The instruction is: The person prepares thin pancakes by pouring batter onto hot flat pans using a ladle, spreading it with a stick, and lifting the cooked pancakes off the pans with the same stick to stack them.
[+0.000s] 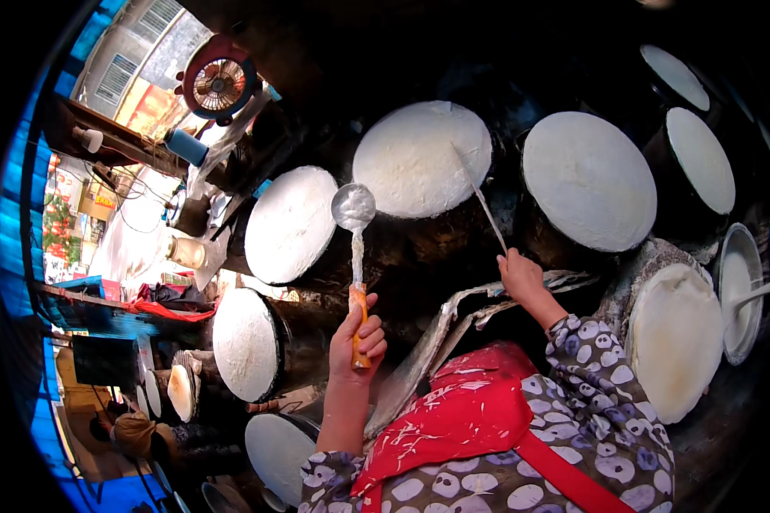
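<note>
My left hand (358, 340) grips the orange handle of a metal ladle (353, 208), whose round bowl is coated with white batter. Its bowl is seen between two round griddles. In my right hand (523, 277) is a thin stick (484, 205). The stick's far end reaches over a round griddle covered by a white layer (417, 157) and appears to touch it near the right side. Another white-covered griddle (292, 224) lies left of the ladle bowl. To the right of the stick is a further white-covered griddle (589, 179).
More white-covered griddles (247, 344) stand around me. Pale round flatbreads (677, 343) are at my right, beside a metal basin (754, 250) of white batter. Folded, crusted sheet material (417, 362) borders my red apron (455, 423). A fan (218, 83) is upper left; a person (135, 436) is lower left.
</note>
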A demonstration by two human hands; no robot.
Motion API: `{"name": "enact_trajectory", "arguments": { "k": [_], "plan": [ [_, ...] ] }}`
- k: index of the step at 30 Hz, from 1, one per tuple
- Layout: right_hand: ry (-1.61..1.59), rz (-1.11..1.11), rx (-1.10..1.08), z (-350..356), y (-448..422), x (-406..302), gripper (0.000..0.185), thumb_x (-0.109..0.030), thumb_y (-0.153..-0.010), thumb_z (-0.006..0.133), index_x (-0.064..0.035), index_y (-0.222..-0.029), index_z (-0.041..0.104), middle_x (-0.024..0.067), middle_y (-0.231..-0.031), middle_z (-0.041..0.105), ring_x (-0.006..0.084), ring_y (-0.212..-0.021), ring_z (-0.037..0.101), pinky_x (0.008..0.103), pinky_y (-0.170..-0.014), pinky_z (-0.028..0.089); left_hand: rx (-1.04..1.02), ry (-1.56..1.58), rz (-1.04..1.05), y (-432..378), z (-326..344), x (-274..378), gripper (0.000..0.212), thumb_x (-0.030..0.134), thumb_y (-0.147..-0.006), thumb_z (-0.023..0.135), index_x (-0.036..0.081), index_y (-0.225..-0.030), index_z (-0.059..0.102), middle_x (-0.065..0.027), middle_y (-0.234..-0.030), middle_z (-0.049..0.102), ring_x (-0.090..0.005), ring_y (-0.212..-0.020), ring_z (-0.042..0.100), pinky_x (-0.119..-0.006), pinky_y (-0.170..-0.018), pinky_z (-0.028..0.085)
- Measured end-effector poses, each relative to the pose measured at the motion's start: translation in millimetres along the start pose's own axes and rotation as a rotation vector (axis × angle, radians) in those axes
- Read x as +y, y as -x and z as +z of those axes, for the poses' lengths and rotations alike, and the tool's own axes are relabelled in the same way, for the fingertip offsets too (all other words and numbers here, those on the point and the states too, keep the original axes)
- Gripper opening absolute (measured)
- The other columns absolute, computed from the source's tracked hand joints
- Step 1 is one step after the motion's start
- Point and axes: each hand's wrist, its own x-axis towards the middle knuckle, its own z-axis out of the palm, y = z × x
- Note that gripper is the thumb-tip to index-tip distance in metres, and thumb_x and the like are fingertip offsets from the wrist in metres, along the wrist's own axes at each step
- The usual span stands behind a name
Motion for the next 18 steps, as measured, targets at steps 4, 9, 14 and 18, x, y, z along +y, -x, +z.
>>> {"name": "enact_trajectory", "arguments": {
  "k": [4, 9, 14, 18],
  "plan": [
    [0.005, -0.271, -0.219, 12, 25, -37, 0.028, -0.029, -0.090, 0.050, -0.0014, -0.083, 0.050, 0.0209, -0.068, 0.062, 0.0382, -0.065, 0.062, 0.0492, -0.061, 0.048, 0.015, 0.135, -0.001, 25, -16, 8, 0.034, 0.024, -0.099, 0.037, 0.001, -0.123, 0.045, 0.0008, -0.063, 0.038, -0.0066, -0.043, 0.034, -0.022, -0.040, 0.032],
    [-0.036, 0.018, 0.090, -4, -32, -7, 0.032, -0.032, -0.091, 0.047, -0.0004, -0.085, 0.051, 0.0204, -0.070, 0.062, 0.0399, -0.068, 0.061, 0.0505, -0.061, 0.046, 0.112, 0.217, 0.047, 53, -37, -1, 0.035, 0.025, -0.098, 0.038, -0.001, -0.121, 0.046, 0.0013, -0.062, 0.040, -0.0059, -0.042, 0.037, -0.021, -0.041, 0.033],
    [0.101, -0.264, -0.314, -12, -19, -34, 0.032, -0.031, -0.091, 0.047, 0.0001, -0.087, 0.052, 0.0208, -0.070, 0.063, 0.0395, -0.068, 0.062, 0.0504, -0.062, 0.047, 0.209, 0.347, 0.040, 65, -60, -9, 0.032, 0.024, -0.097, 0.043, -0.001, -0.117, 0.049, 0.0026, -0.061, 0.038, -0.0049, -0.041, 0.033, -0.021, -0.040, 0.031],
    [-0.101, 0.028, -0.064, -23, -51, -31, 0.033, -0.033, -0.093, 0.043, -0.0015, -0.089, 0.052, 0.0207, -0.081, 0.064, 0.0416, -0.081, 0.060, 0.0504, -0.069, 0.045, 0.216, 0.405, 0.069, 76, -71, -18, 0.032, 0.023, -0.095, 0.046, -0.001, -0.116, 0.049, 0.0034, -0.060, 0.038, -0.0044, -0.042, 0.034, -0.021, -0.041, 0.031]
  ]
}}
